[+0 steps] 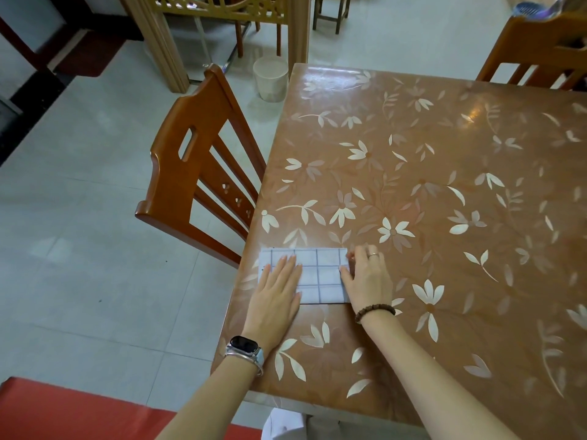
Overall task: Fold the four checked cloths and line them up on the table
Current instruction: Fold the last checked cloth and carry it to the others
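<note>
The left hand (pixel 276 296) (fingers straight) flattens a folded white checked cloth (pixel 320 276) on the brown flowered counter (pixel 444 185). The right hand (pixel 368 281) pinches its right edge.

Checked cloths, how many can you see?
1. The folded checked cloth lies by the table's left edge, left hand flat on it, right hand at its right end. Others may be hidden.
</note>
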A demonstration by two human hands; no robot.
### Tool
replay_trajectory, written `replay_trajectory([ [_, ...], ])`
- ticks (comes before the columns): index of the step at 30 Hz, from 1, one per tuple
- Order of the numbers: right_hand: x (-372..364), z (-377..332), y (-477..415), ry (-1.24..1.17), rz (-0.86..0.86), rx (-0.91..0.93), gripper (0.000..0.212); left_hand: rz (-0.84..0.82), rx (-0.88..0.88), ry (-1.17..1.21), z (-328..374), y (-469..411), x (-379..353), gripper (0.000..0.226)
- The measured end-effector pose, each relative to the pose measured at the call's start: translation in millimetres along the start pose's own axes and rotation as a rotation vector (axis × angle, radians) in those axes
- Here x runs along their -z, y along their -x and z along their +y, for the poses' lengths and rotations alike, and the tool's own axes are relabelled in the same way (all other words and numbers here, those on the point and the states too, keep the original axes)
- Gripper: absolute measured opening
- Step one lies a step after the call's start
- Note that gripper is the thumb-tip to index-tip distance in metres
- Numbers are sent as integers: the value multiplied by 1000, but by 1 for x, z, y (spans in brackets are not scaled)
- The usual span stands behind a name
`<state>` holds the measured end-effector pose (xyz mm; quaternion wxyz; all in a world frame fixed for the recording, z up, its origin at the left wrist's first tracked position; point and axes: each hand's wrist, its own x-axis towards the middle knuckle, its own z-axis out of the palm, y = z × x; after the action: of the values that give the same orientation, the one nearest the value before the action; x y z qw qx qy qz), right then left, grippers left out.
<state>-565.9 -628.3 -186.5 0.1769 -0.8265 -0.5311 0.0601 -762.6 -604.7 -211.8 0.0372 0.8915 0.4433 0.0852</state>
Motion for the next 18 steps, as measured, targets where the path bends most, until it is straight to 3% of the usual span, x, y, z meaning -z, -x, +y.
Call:
replay_trajectory([
  [3, -10, 3, 3, 13, 107, 267, 21, -122, 61, 36, 3, 2, -6, 54],
  [7, -20, -1, 15, 105, -68, 535, 40, -181, 95, 60, 4, 1, -9, 57],
  [11, -31, -8, 20, 228, -332, 504, 59, -228, 85, 58, 2, -1, -9, 60],
  [18, -26, 2, 16, 262, -410, 355, 81, -262, 136, -7, -18, 1, -6, 71],
])
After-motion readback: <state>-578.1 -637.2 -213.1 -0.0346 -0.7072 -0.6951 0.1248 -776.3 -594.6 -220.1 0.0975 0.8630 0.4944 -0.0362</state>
